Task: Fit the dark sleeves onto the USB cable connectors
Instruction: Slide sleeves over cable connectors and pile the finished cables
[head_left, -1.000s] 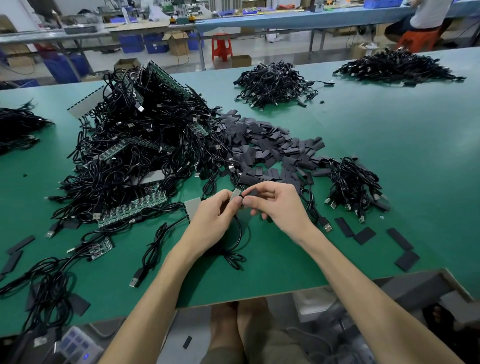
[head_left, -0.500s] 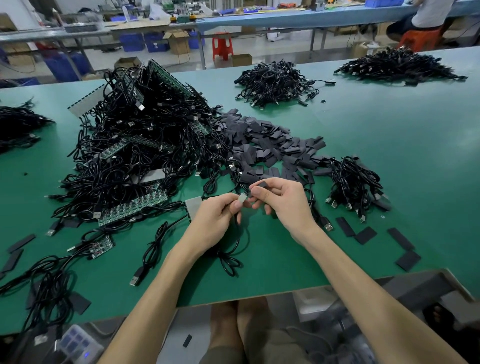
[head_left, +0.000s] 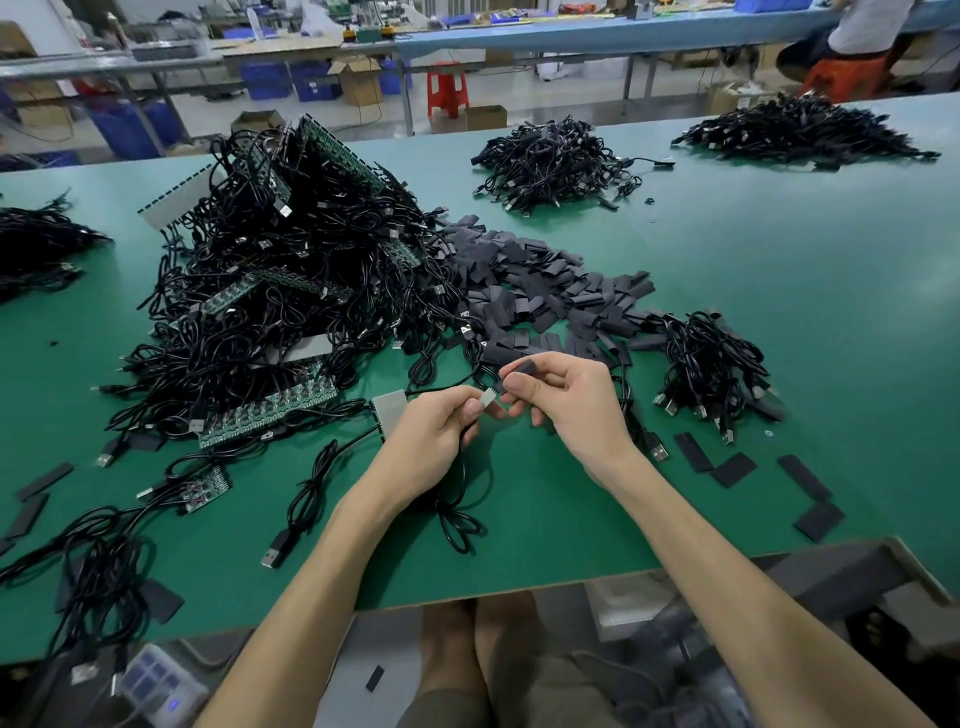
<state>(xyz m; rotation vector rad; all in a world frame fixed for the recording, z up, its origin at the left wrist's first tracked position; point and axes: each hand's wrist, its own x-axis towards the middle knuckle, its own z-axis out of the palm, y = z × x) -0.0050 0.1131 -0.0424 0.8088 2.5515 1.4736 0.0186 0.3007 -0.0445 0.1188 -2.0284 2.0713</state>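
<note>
Five heaps of black USB cable on the green table (head_left: 779, 270): one at the far left, the largest heap (head_left: 291, 249) tangled with green circuit boards (head_left: 270, 410), two at the back, one small bundle (head_left: 711, 364) at right. One spread of flat dark sleeves (head_left: 545, 291) between largest heap and bundle. Left hand (head_left: 431, 441) pinching one cable (head_left: 462, 509) just behind its pale connector (head_left: 488, 401), loop trailing onto the table. Right hand (head_left: 571, 410) close beside, thumb and forefinger pinching one held sleeve (head_left: 524, 366), near the connector, not yet on it. Four loose sleeves (head_left: 732, 470) lying flat further right.
</note>
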